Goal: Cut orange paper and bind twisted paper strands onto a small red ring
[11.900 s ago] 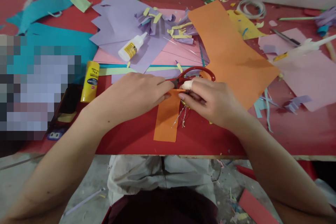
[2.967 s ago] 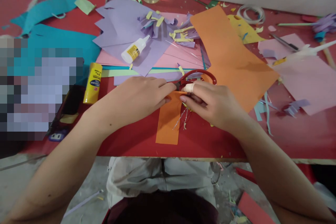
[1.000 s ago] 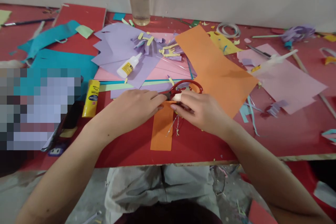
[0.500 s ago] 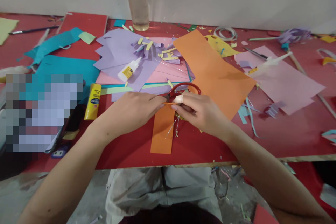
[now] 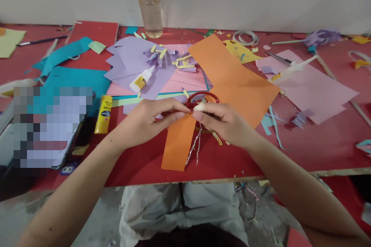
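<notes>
An orange paper strip hangs toward me, its far end pinched between the fingertips of my left hand and my right hand. Both hands are closed on that end and nearly touch. White tape wraps a finger of my right hand. Just beyond my fingers lie scissors with red handles, their blades hidden. Two pale twisted strings dangle beside the strip, below my right fingertips; what they are attached to is hidden.
A large orange sheet lies right of centre. Purple sheets carry a small glue bottle. A yellow glue stick and a blurred-out phone are at left. A glass of liquid stands by the wall; a pink sheet lies right.
The strip's near end has shifted slightly left and toward me. My left fingers have moved closer to the right ones. The twisted strings now hang lower and show more clearly.
</notes>
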`<state>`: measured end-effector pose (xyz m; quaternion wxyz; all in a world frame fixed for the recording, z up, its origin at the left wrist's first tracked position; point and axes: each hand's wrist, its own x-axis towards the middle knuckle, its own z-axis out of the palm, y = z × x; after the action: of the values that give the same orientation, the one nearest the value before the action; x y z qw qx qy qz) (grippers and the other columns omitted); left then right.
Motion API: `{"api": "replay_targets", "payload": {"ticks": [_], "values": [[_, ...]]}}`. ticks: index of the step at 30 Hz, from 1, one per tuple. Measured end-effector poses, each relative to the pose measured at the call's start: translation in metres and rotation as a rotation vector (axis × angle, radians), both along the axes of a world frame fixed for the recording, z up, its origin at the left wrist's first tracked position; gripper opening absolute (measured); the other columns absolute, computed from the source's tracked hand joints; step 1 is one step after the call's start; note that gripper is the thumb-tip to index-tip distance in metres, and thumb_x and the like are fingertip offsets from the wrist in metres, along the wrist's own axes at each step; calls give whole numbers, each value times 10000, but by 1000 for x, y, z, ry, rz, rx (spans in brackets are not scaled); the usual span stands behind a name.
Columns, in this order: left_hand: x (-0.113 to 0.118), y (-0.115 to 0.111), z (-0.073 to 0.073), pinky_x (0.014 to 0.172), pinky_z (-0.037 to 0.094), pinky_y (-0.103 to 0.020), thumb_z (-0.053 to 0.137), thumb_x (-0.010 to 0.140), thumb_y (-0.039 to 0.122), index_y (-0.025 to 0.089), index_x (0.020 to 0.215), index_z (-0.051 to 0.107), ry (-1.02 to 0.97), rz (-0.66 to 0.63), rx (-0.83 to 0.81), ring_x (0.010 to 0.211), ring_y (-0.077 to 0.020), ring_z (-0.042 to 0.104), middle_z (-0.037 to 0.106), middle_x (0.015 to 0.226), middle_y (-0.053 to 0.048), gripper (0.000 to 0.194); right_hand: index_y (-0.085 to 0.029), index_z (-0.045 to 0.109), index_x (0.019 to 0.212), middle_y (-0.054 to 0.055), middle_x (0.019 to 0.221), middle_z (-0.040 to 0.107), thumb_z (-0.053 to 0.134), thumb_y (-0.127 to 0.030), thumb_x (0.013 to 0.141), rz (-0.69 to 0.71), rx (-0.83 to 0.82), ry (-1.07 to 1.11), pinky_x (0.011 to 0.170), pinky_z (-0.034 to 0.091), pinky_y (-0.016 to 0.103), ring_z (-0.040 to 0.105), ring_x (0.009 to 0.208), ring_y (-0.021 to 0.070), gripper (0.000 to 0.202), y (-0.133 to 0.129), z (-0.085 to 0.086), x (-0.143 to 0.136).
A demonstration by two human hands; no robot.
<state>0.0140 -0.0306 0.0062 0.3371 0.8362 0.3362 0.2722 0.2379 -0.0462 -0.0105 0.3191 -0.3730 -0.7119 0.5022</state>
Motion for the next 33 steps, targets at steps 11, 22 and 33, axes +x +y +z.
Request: {"api": "replay_targets", "payload": {"ticks": [11,22,33], "values": [[-1,1,-3,725,503,-152,549,951,225,219,1058,689,-52,-7,-38,866,-94,676,738,980,12,176,-181,491,710,-60,621,358,523,-313,973,-24,46,-31,513,273,226,323,550,68,296,1,3,-1],[2,2,0,610,459,-156,571,943,299,212,938,711,12,69,-84,789,-93,663,744,899,28,165,-167,581,794,-48,637,417,538,-288,957,-43,139,-134,523,283,230,358,572,79,207,1,1,-1],[2,1,2,656,475,-139,595,928,248,203,965,710,1,46,-112,806,-85,678,752,917,26,129,-185,477,685,-61,609,319,511,-381,969,-48,22,-70,516,244,252,296,545,82,347,0,1,-3]]}}
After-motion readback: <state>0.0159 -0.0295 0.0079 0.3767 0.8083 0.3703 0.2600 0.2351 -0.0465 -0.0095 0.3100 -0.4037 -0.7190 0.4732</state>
